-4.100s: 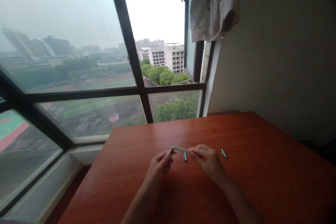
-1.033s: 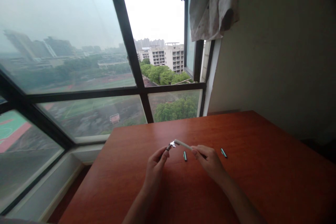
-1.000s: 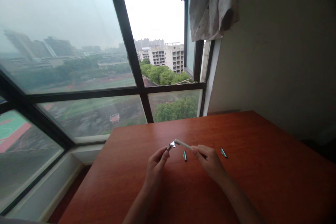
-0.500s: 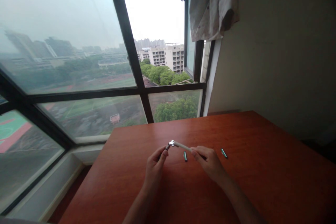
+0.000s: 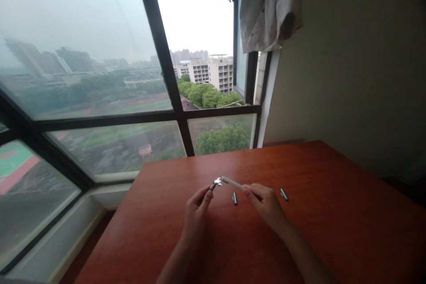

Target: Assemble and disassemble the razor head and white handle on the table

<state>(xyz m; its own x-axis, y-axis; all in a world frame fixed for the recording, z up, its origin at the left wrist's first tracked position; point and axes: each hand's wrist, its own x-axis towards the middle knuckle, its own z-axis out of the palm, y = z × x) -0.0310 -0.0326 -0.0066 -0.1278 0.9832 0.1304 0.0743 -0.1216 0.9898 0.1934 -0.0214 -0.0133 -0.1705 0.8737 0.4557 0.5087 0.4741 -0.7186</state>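
My left hand (image 5: pixel 197 206) is closed on what looks like a razor handle (image 5: pixel 212 186), with a shiny metal head (image 5: pixel 218 181) at its far end. From the other side, my right hand (image 5: pixel 262 199) pinches a slim pale grey rod (image 5: pixel 233 182) that points left. The rod's rounded tip sits just right of the metal head, with a small gap between them. A small dark and teal razor cartridge (image 5: pixel 234 198) lies on the table between my hands. Beyond my right hand lies a second one (image 5: pixel 284 194). The rod's near end is hidden in my fingers.
The reddish-brown wooden table (image 5: pixel 159 222) spans the space under my hands. Behind it is a dark-framed window (image 5: pixel 179 117) with one pane open. A light cloth garment (image 5: pixel 271 9) hangs at the upper right, beside the wall (image 5: pixel 349 75).
The rod's tip has shifted slightly away from the metal head, so a small gap shows between them. Both hands stay in nearly the same place.
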